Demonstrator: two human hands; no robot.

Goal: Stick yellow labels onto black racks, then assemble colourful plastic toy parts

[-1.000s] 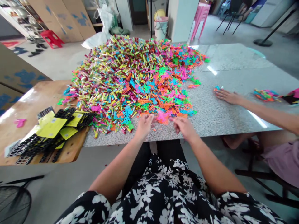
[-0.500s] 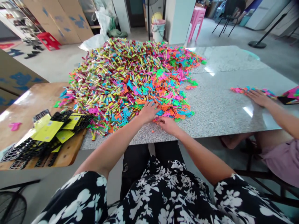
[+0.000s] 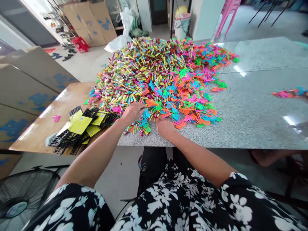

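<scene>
A wide heap of small yellow, pink and blue wrapped tubes (image 3: 130, 75) covers the middle of the speckled stone table (image 3: 250, 115). Bright plastic pieces (image 3: 192, 110) in orange, pink, green and blue, shaped like little toy guns, lie along its right and front parts. My left hand (image 3: 132, 113) rests on the front of the heap, its fingers stretched out to the right over the pieces. Close to the table's front edge, my right hand (image 3: 165, 127) is curled at the heap's border; whatever its fingertips hold is hidden.
Black plastic racks with yellow cards (image 3: 81, 125) are stacked on the wooden board (image 3: 31, 131) at left, near a pink piece (image 3: 56, 118). A fan (image 3: 19, 205) stands low at left. More coloured pieces (image 3: 288, 93) lie at far right beside a person's partly visible hand.
My view has swung left, shifting the table rightward in the picture. My left hand has moved left across the heap, away from my right hand, which has also shifted left along the front edge.
</scene>
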